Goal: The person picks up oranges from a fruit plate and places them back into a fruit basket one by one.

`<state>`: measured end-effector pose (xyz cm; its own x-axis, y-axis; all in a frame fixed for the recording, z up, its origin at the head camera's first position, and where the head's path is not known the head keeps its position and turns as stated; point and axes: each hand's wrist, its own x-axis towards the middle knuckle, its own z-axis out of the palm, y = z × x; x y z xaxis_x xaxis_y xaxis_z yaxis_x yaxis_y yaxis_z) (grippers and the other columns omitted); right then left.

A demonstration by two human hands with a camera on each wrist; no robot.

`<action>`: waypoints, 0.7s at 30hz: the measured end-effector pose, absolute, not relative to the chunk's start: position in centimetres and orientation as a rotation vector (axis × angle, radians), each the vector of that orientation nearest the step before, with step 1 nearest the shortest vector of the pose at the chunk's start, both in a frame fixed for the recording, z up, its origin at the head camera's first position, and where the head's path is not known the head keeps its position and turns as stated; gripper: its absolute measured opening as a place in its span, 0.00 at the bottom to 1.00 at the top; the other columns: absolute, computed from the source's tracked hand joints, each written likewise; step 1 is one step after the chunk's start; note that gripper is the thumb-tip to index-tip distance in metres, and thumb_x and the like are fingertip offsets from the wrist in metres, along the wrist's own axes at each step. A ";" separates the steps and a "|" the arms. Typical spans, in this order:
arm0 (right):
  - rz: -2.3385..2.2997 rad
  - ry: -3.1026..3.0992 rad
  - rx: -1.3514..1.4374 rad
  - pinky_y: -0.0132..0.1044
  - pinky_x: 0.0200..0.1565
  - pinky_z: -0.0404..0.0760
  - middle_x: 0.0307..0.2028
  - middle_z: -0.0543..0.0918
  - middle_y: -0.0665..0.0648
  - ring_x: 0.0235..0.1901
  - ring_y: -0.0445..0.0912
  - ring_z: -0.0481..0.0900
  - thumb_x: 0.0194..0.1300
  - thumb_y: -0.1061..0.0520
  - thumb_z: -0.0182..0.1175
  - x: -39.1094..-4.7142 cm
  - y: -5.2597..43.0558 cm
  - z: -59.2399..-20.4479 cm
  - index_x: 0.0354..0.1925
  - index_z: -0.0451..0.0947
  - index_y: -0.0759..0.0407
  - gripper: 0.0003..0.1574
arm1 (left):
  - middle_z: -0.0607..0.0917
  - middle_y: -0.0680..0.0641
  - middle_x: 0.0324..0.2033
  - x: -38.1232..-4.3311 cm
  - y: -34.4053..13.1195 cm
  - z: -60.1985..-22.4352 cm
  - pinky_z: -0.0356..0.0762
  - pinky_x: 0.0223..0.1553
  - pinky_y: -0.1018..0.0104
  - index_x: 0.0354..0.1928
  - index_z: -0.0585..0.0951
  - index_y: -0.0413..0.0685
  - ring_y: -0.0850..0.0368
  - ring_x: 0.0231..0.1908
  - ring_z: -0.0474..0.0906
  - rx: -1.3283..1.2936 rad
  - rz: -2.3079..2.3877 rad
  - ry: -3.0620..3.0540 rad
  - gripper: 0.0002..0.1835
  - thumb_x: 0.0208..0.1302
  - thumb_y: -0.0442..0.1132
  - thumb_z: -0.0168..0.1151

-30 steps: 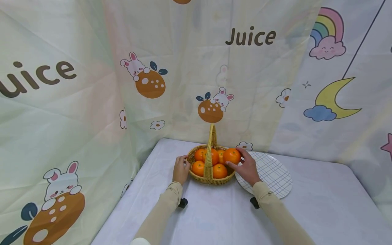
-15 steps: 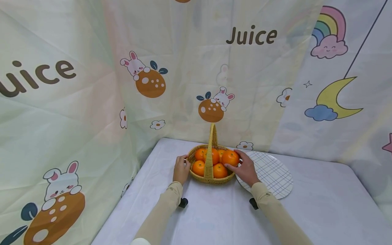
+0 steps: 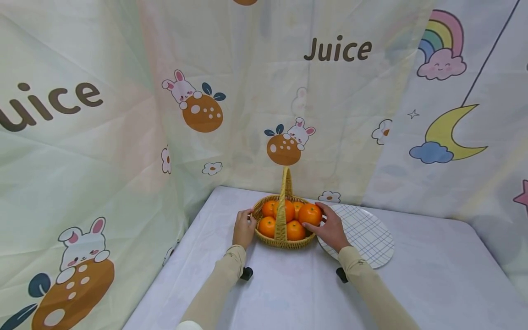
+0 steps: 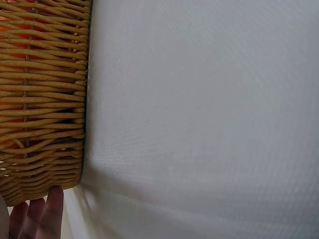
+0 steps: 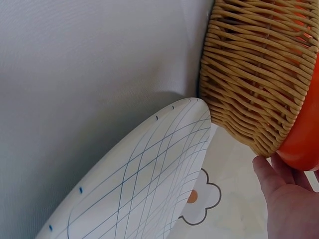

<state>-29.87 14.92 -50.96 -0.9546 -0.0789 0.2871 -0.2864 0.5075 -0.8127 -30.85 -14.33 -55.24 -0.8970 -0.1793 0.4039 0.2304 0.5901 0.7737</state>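
My right hand (image 3: 333, 229) holds a mandarin (image 3: 310, 214) at the right side of the wicker basket (image 3: 288, 244), thumb in front and fingers behind. In the right wrist view its fingers reach past the basket's rim beside the orange fruit (image 5: 305, 124). Several other mandarins (image 3: 267, 226) lie in the basket, under its tall arched handle (image 3: 281, 220). My left hand (image 3: 244, 229) rests at the basket's left side. Its fingers (image 4: 52, 214) extend against the woven outer wall in the left wrist view; the thumb is hard to make out there.
A white oval plate (image 3: 367, 231) with a blue grid pattern lies right of the basket, partly behind the right hand. A white cloth (image 3: 288, 293) covers the table. Printed fabric (image 3: 255, 82) hangs close behind the basket.
My right hand has moved slightly left and down with the mandarin, settling it lower at the basket's right side; over the last half second it hardly moves. The left hand stays in place.
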 end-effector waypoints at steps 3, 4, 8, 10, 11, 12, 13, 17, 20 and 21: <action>1.437 -2.528 0.316 0.54 0.59 0.72 0.64 0.70 0.59 0.61 0.56 0.69 0.53 0.42 0.73 -29.9 15.0 -51.0 0.69 0.63 0.57 0.52 | 0.75 0.43 0.48 -30.9 -14.3 -55.3 0.77 0.44 0.55 0.56 0.78 0.43 0.49 0.45 0.77 -0.041 -1.241 -2.378 0.16 0.67 0.33 0.54; 1.442 -2.522 0.318 0.54 0.59 0.72 0.64 0.70 0.59 0.61 0.56 0.69 0.53 0.42 0.73 -29.9 15.0 -51.0 0.69 0.63 0.57 0.52 | 0.75 0.43 0.48 -30.9 -14.3 -55.3 0.77 0.43 0.55 0.56 0.77 0.43 0.49 0.45 0.77 -0.041 -1.243 -2.379 0.16 0.67 0.33 0.54; 1.446 -2.504 0.336 0.55 0.59 0.72 0.64 0.71 0.58 0.61 0.56 0.70 0.53 0.42 0.73 -29.9 15.1 -51.0 0.69 0.63 0.56 0.52 | 0.75 0.43 0.48 -30.9 -14.3 -55.3 0.78 0.43 0.55 0.56 0.77 0.43 0.49 0.45 0.77 -0.049 -1.239 -2.378 0.16 0.67 0.32 0.54; 1.442 -2.498 0.342 0.55 0.58 0.72 0.63 0.71 0.59 0.61 0.56 0.70 0.53 0.42 0.73 -29.9 15.3 -50.9 0.69 0.63 0.56 0.52 | 0.75 0.43 0.48 -30.9 -14.3 -55.2 0.77 0.43 0.55 0.56 0.77 0.42 0.49 0.45 0.77 -0.049 -1.239 -2.381 0.16 0.67 0.32 0.54; 1.438 -2.497 0.350 0.56 0.58 0.72 0.64 0.71 0.59 0.61 0.57 0.70 0.53 0.42 0.73 -29.9 15.4 -50.9 0.69 0.63 0.57 0.52 | 0.75 0.43 0.49 -30.9 -14.3 -55.2 0.77 0.43 0.55 0.56 0.77 0.42 0.49 0.45 0.77 -0.051 -1.240 -2.380 0.16 0.67 0.32 0.54; 1.435 -2.497 0.356 0.56 0.58 0.72 0.64 0.70 0.60 0.61 0.57 0.70 0.53 0.42 0.73 -29.9 15.5 -50.8 0.69 0.63 0.57 0.52 | 0.75 0.42 0.49 -31.0 -14.3 -55.2 0.77 0.43 0.55 0.56 0.77 0.42 0.49 0.46 0.77 -0.054 -1.235 -2.383 0.16 0.67 0.32 0.54; 1.430 -2.499 0.358 0.56 0.58 0.72 0.64 0.70 0.60 0.61 0.57 0.70 0.53 0.42 0.73 -29.9 15.6 -50.8 0.69 0.63 0.57 0.52 | 0.75 0.42 0.49 -31.0 -14.3 -55.1 0.77 0.44 0.55 0.56 0.77 0.41 0.48 0.46 0.77 -0.057 -1.236 -2.382 0.16 0.67 0.32 0.54; 1.428 -2.491 0.369 0.55 0.59 0.71 0.64 0.70 0.62 0.61 0.57 0.70 0.52 0.41 0.74 -29.7 16.3 -50.6 0.69 0.63 0.58 0.54 | 0.75 0.41 0.50 -30.9 -14.3 -55.0 0.77 0.44 0.54 0.56 0.77 0.40 0.47 0.46 0.77 -0.065 -1.236 -2.380 0.16 0.67 0.32 0.54; 1.425 -2.475 0.369 0.54 0.58 0.72 0.63 0.72 0.60 0.60 0.57 0.71 0.50 0.40 0.74 -29.4 17.0 -50.4 0.68 0.64 0.57 0.53 | 0.75 0.42 0.50 -30.9 -14.4 -55.1 0.78 0.44 0.55 0.56 0.77 0.40 0.48 0.46 0.77 -0.057 -1.225 -2.395 0.16 0.67 0.32 0.54; 1.418 -2.471 0.374 0.54 0.58 0.72 0.62 0.72 0.61 0.60 0.57 0.72 0.50 0.40 0.74 -29.4 17.3 -50.4 0.67 0.64 0.57 0.53 | 0.75 0.42 0.50 -31.0 -14.4 -55.1 0.78 0.44 0.55 0.57 0.77 0.40 0.49 0.46 0.77 -0.053 -1.222 -2.400 0.17 0.67 0.32 0.54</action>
<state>-29.38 17.34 -50.39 -0.9309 -0.0894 0.3542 -0.3509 0.4884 -0.7990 -30.96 -14.45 -55.10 -0.9008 -0.1633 0.4023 0.2293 0.6079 0.7602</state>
